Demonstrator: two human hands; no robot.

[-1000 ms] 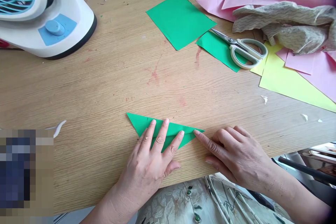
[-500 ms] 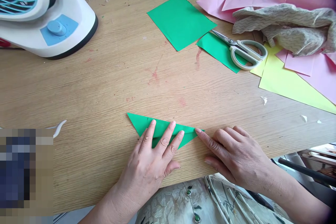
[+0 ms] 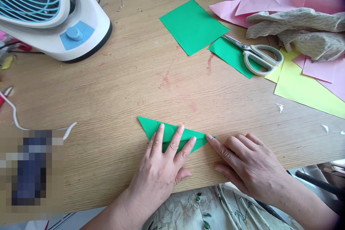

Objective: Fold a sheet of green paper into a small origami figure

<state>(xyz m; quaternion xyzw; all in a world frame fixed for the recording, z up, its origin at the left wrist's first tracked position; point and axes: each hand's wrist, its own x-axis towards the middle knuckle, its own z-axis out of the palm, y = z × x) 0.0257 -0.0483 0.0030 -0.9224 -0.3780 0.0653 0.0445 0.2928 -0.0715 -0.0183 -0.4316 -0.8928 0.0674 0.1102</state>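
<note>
Left hand point(image 3: 161, 167) spread, right hand point(image 3: 249, 163) pointing, we press a folded green paper triangle point(image 3: 169, 132) (green paper sheet point(image 3: 194, 28), twelve o'clock, unfolded).

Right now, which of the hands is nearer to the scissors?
Right. The right hand is below the scissors in the picture, index fingertip on the folded paper; the left hand is farther, below and left of them, fingers spread on that paper.

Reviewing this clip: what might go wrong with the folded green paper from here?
The left hand lies spread over the folded green paper; if it slipped, the fold might shift.
The right hand has one fingertip at the narrow corner, which could bend or crease crookedly.
</note>
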